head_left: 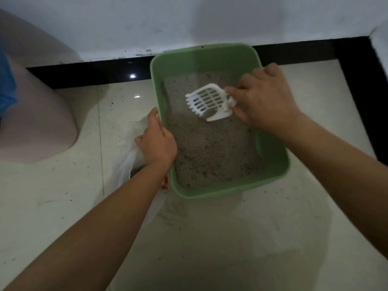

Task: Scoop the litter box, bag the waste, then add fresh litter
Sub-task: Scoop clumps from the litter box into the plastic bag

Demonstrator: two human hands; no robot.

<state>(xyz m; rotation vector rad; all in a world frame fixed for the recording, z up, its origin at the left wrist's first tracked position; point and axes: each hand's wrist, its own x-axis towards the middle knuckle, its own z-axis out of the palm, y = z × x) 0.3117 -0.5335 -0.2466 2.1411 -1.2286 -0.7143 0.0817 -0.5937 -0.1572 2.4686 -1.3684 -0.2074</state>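
A green litter box sits on the tiled floor against the wall, its bottom covered in grey litter. My right hand grips the handle of a white slotted scoop, held tilted above the litter with its teeth pointing left. The scoop looks empty. My left hand holds a translucent white plastic bag against the box's left rim, thumb along the rim. The bag hangs beside the box, partly hidden by my forearm.
A large pale pink object with something blue at its edge stands at the left. A black skirting strip runs along the white wall. Litter grains are scattered on the cream floor tiles.
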